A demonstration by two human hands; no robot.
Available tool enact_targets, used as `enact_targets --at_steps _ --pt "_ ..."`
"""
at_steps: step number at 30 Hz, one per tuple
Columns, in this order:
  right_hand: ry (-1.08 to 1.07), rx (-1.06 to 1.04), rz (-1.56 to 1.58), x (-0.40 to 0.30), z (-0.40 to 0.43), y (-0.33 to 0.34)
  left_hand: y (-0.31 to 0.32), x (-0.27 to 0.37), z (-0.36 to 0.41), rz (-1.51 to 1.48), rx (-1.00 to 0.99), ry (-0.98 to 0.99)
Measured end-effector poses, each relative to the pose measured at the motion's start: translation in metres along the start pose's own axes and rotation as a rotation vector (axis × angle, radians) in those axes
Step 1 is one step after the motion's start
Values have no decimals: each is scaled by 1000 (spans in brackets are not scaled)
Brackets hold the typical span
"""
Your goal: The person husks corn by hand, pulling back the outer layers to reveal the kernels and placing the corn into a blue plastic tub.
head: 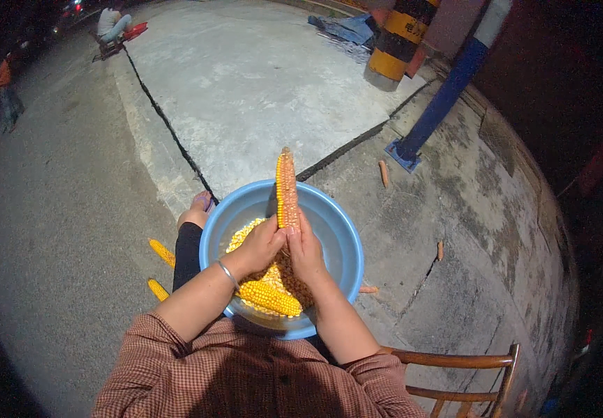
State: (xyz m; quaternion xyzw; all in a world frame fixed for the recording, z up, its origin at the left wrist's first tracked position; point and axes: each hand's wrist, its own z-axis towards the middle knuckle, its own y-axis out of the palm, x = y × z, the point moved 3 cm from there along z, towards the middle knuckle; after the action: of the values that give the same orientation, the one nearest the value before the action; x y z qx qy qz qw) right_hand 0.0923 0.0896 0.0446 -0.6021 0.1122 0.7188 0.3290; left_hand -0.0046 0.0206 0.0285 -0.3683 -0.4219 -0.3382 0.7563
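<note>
Both my hands grip the lower end of a partly shelled corn cob (288, 190), which points up and away from me over a blue plastic basin (339, 209). Yellow kernels line the cob's left side, while its facing side is bare. My left hand (259, 245) and my right hand (304, 248) meet with the thumbs close together on the cob. Beneath them, loose corn kernels (244, 233) cover part of the basin's bottom. A full ear of corn (270, 298) lies on those kernels at the near side. My hands and forearms hide part of the basin.
Two ears of corn (162, 253) lie on the ground at left. Bare cobs (383, 173) are scattered at right. A wooden chair (453, 359) stands at lower right. Beyond are a blue post (440, 104), a striped pole (398, 42), a seated person (110, 25) and another person (6, 89).
</note>
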Motion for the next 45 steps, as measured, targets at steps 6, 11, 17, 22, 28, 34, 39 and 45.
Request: enact_targets --at_steps 6,11,17,22,28,34,39,45 --pt "42 -4 185 18 5 -5 -1 6 1 -5 3 -29" --pt "245 -124 594 13 2 0 -4 -2 0 -213 -21 -189" --pt "6 -18 187 18 0 -1 0 22 5 -197 52 -200" --pt "57 -44 350 11 1 2 -2 18 4 -226 89 -72" --pt "155 -171 643 9 1 0 -1 18 2 -436 52 -152" --pt "116 -36 465 3 1 1 -2 -5 4 -185 102 -97" --pt "58 -55 264 14 -1 5 -1 -2 3 -207 97 -220" --pt "59 -49 360 13 -3 2 3 3 0 -311 68 -242"
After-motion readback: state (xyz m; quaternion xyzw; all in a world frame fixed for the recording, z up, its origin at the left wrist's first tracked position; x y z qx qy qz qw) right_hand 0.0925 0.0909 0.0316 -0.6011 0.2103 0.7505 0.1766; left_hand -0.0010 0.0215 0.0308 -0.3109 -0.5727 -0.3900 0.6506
